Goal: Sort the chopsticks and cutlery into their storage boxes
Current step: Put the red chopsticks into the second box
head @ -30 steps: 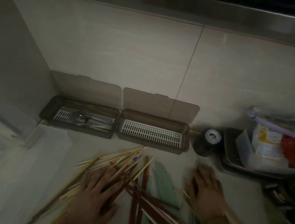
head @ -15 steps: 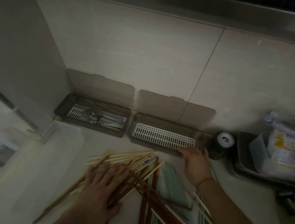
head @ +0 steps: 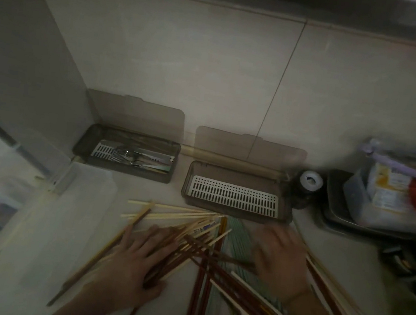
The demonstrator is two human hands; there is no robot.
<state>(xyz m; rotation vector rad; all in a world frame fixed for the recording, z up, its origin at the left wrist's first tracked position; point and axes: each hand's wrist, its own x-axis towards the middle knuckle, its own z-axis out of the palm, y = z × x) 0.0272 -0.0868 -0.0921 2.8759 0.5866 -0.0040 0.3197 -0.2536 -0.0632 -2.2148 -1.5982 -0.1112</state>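
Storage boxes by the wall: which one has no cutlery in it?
The right brown translucent box: its white slotted tray is bare; the left box holds metal cutlery.

Two open storage boxes sit far on the counter (head: 348, 257) against the wall: the left box (head: 126, 153) holds cutlery (head: 132, 157), the right box (head: 236, 192) sits a little nearer. Just right of it stands a jar (head: 306, 188), then a tray (head: 338, 210) of packets. Near, a heap of chopsticks (head: 200, 239) lies under the left hand (head: 137, 259) and right hand (head: 279, 258); a clear lid (head: 59, 216) lies left of it
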